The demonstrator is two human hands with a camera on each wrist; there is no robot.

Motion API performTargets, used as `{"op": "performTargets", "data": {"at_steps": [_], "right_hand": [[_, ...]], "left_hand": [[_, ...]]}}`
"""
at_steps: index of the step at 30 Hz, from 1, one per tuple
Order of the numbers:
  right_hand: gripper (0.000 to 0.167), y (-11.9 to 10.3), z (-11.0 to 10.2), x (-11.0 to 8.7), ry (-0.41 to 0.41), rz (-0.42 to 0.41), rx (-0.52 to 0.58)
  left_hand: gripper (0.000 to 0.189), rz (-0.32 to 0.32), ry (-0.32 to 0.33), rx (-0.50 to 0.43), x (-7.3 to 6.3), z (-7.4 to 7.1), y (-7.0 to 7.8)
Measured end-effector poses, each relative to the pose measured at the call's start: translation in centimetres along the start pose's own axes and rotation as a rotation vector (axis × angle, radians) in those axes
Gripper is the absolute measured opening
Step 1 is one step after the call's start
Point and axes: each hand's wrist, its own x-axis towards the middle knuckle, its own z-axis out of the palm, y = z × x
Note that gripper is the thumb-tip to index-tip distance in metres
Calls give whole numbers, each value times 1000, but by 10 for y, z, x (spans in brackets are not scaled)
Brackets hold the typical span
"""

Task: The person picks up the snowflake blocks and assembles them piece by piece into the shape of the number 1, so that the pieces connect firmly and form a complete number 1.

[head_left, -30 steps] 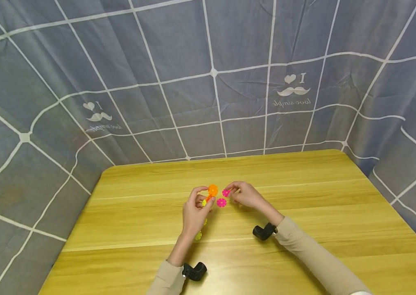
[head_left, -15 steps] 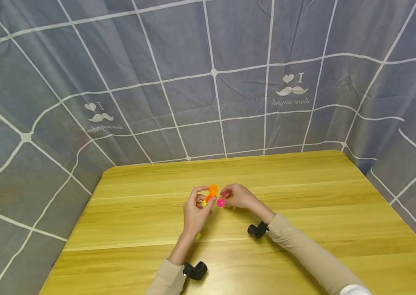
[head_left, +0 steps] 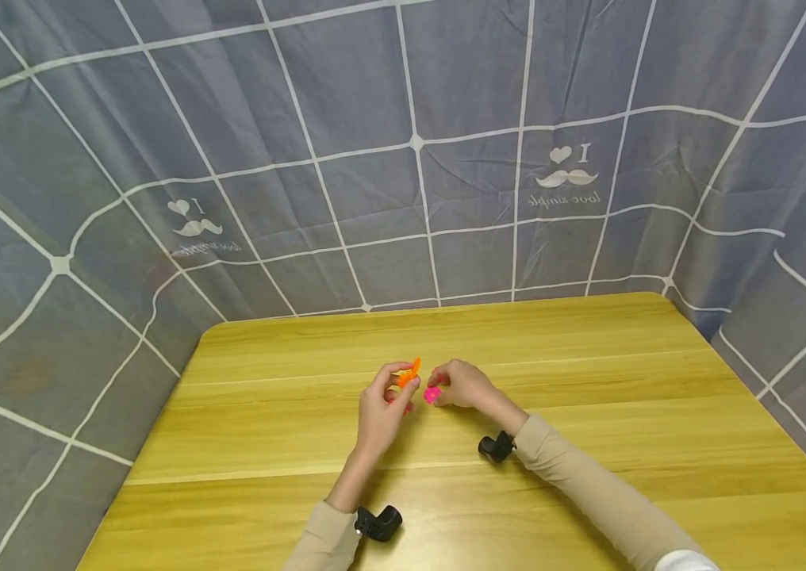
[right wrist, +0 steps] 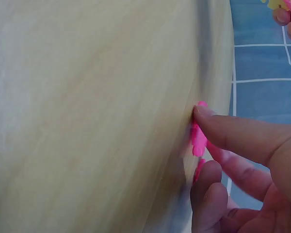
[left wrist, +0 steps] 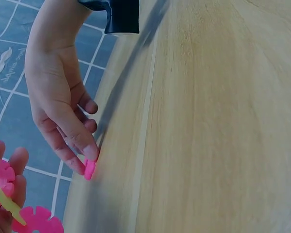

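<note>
My left hand (head_left: 378, 412) pinches a joined group of notched plastic discs. In the head view an orange disc (head_left: 410, 373) stands at its fingertips, seen nearly edge-on. The left wrist view shows pink discs (left wrist: 38, 220) with a yellow disc (left wrist: 8, 204) slotted between them; fingers hide part of the group. Close by on the right, my right hand (head_left: 466, 384) holds a pink notched disc (head_left: 432, 395) between thumb and finger. A second pink disc (right wrist: 200, 170) shows at its lower fingers in the right wrist view. The two hands are a small gap apart.
A wooden table (head_left: 553, 492) lies under both hands, and a grey curtain with white lines (head_left: 360, 198) hangs behind and at the sides. Black wrist cameras are strapped to the left (head_left: 378, 523) and right (head_left: 497, 446) arms.
The left hand's discs have turned: the orange one went from face-on to nearly edge-on and the yellow ones left the head view. The right hand has moved slightly left, its pink disc now tilted.
</note>
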Motion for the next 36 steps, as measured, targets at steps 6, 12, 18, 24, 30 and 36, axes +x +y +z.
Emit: {"op": "performTargets", "data": {"at_steps": [6,12,18,24,30,36], "right_hand": [[23,4,-1,-3,4,3,84],[11,7,-5,-10,17,-22,203],[17,7,-12,-15,103,-60,235],[21,3,-22,-24,202,-78,316],[25,-4,-30,-31,259,-84,394],[27,-10,-37,-34,317,-113,428]], "left_hand": [[22,13,-29,-32,2,4,-14],[20,15,-29,-47,0,6,-14],[19,-11,-2,5,-1,9,-13],[21,-51,-14,17,-6,9,11],[22,-58,-38,-4,-9,10,23],[23,-58,-56,-29,-7,14,23]]}}
